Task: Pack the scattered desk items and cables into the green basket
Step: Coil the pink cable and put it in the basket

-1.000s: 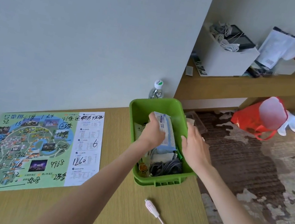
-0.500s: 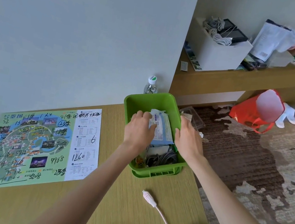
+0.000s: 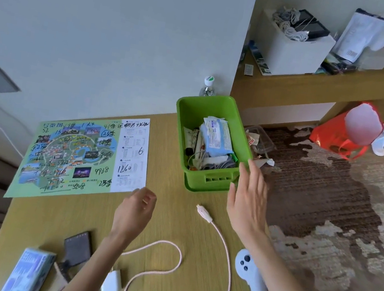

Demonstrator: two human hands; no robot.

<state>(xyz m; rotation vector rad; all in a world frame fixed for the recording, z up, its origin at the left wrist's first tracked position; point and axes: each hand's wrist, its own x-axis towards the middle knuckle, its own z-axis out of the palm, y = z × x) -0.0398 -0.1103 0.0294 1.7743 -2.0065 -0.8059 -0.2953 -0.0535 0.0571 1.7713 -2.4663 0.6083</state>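
Note:
The green basket (image 3: 207, 182) stands at the desk's far right edge. It holds a blue-and-white wipes pack (image 3: 216, 138), a grey cable bundle (image 3: 219, 162) and small packets. My right hand (image 3: 249, 200) hovers with straight fingers just in front of the basket's near right corner, holding nothing. My left hand (image 3: 136, 208) hangs with loosely curled fingers over the desk, empty. A pink cable (image 3: 219, 233) loops across the desk between my arms, toward a white charger plug (image 3: 112, 283). A pale blue controller (image 3: 252, 280) lies near the right edge.
A green map sheet (image 3: 77, 154) lies flat at the left. A dark card holder (image 3: 77, 247) and a blue packet (image 3: 31, 271) sit at the near left. A water bottle (image 3: 207, 87) stands behind the basket. Shelf clutter, a red bag (image 3: 334, 138) and carpet lie right.
Both hands have let go of the wipes pack and pulled back out of the basket toward me. The pack now lies inside the basket. More of the near desk has come into view.

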